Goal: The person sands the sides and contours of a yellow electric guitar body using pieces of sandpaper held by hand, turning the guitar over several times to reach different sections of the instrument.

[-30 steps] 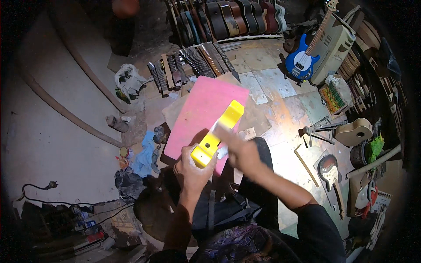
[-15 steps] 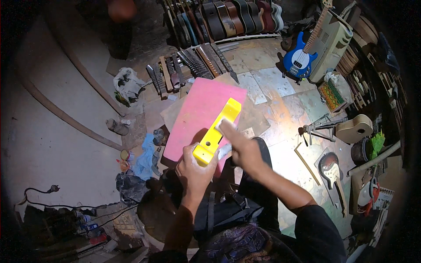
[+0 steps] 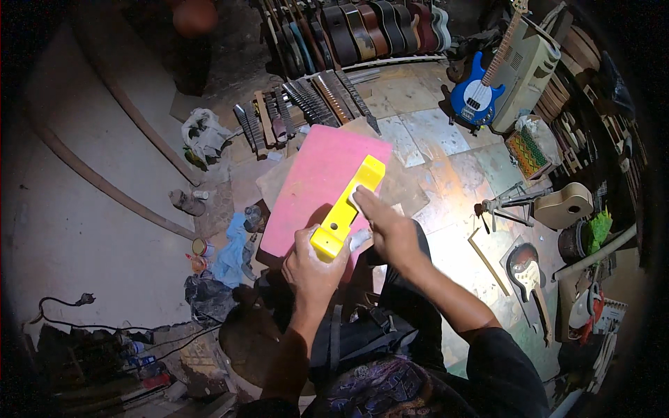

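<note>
A long yellow block (image 3: 373, 168) with a dark hole and a notched profile lies angled above a pink board (image 3: 303, 184). My left hand (image 3: 313, 272) is closed around its lower end, with white dust on the fingers. My right hand (image 3: 394, 244) presses a small white pad (image 3: 354, 199) onto the middle of the block, thumb and fingers closed on it. A white crumpled piece (image 3: 360, 239) lies between my hands beside the block. The board sits on brown sheets (image 3: 411, 188).
Guitars (image 3: 376, 31) stand racked at the back, behind rows of necks (image 3: 306, 97). At right are a blue bass (image 3: 474, 97), a stand (image 3: 509, 207), an acoustic body (image 3: 557, 205) and a guitar body (image 3: 523, 265). Cans (image 3: 202, 247), blue cloth (image 3: 230, 258) and cables (image 3: 87, 299) lie left.
My right hand was blurred in motion along the block and now shows sharper, near its middle. The block has shifted slightly to the right since half a second ago.
</note>
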Demonstrator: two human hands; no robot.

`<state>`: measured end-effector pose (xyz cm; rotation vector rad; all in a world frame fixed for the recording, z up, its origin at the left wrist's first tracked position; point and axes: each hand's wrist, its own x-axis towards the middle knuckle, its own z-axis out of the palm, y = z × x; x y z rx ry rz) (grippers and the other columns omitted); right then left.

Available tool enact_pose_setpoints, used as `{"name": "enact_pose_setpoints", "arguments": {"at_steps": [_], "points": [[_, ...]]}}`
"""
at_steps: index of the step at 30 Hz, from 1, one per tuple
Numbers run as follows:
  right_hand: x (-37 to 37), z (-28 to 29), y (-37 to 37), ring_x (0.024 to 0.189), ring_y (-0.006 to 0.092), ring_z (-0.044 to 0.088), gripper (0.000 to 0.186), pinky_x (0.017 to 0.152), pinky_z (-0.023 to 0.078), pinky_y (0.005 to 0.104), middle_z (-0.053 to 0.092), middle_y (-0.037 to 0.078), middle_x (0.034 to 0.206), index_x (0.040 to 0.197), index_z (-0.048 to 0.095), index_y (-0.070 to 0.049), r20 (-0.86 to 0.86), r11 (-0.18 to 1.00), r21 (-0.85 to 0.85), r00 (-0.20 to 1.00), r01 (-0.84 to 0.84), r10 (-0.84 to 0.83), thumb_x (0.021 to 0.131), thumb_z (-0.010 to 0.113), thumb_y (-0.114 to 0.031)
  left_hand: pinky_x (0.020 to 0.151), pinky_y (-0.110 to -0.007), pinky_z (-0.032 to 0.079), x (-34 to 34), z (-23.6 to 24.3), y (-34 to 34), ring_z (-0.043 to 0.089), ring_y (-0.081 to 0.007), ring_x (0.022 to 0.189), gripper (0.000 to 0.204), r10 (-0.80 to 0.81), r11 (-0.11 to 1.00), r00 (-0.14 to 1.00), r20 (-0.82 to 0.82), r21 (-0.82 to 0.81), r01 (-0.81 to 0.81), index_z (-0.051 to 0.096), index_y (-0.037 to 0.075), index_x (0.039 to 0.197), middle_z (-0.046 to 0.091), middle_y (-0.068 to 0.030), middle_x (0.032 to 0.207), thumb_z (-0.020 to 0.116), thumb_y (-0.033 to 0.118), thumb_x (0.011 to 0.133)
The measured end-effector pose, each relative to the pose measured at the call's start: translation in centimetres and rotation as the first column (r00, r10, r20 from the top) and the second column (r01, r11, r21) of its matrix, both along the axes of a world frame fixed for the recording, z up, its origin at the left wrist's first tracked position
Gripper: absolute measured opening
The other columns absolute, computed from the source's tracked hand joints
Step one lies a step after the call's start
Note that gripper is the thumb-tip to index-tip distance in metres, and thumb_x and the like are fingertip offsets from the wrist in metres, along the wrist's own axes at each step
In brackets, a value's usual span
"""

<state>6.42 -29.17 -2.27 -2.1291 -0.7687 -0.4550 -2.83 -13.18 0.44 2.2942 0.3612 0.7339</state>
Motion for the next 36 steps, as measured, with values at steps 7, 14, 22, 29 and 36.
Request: {"name": "enact_pose_setpoints", "arguments": {"at_steps": [7,14,22,29,36], "points": [[1.2,0.8,-1.1,0.124,0.0327,0.066,0.072,0.104,0.055,0.0394,0.065,0.020,0.137,0.141,0.063,-0.013,-0.032,0.995,-0.012,0.995,-0.096,0.095,0.075,0.055,0.015,0.072,-0.044,0.060,-0.3,0.0,0.0,0.077,-0.0368,0.083,0.054,-0.001,1.000,1.000,-0.015,0.017,0.002,0.061,0.004,0.110,0.075,-0.0192,0.087,0.093,0.029,0.074],[0.0,0.5,-0.6,0.124,0.0360,0.065,0.070,0.105,0.054,0.0396,0.062,0.021,0.141,0.140,0.064,-0.011,-0.148,0.996,0.035,0.985,-0.082,0.086,0.077,0.053,0.017,0.075,-0.045,0.059,-0.1,0.5,-0.1,0.076,-0.0387,0.087,0.055,0.005,1.000,0.999,-0.044,0.003,-0.005,0.061,0.005,0.113,0.075,-0.0209,0.091,0.092,0.028,0.074],[1.2,1.2,-1.1,0.122,0.0369,0.067,0.067,0.104,0.054,0.0398,0.065,0.025,0.135,0.142,0.061,-0.007,-0.051,0.996,0.030,0.995,-0.086,0.087,0.080,0.052,0.016,0.076,-0.047,0.058,0.0,1.0,-0.7,0.075,-0.0400,0.086,0.057,-0.034,0.999,0.996,-0.079,0.009,0.035,0.059,0.008,0.120,0.074,-0.0204,0.093,0.089,0.023,0.074],[-0.9,0.8,-1.6,0.125,0.0383,0.065,0.064,0.104,0.054,0.0385,0.063,0.024,0.137,0.139,0.064,-0.008,-0.332,0.997,-0.081,0.943,-0.012,-0.015,0.080,0.054,0.015,0.076,-0.048,0.058,-0.8,0.6,-1.0,0.074,-0.0410,0.085,0.059,-0.084,0.995,0.996,-0.031,0.047,0.085,0.058,0.009,0.121,0.074,-0.0193,0.093,0.091,0.027,0.075],[-1.7,2.4,-1.7,0.117,0.0363,0.069,0.060,0.105,0.054,0.0406,0.067,0.018,0.135,0.135,0.067,-0.010,-0.188,0.975,0.054,0.957,-0.216,0.222,0.082,0.052,0.014,0.075,-0.047,0.059,-1.5,-0.1,-1.2,0.074,-0.0402,0.084,0.061,-0.075,0.996,0.997,-0.027,0.052,0.077,0.059,0.007,0.119,0.074,-0.0199,0.092,0.092,0.028,0.073]]}}
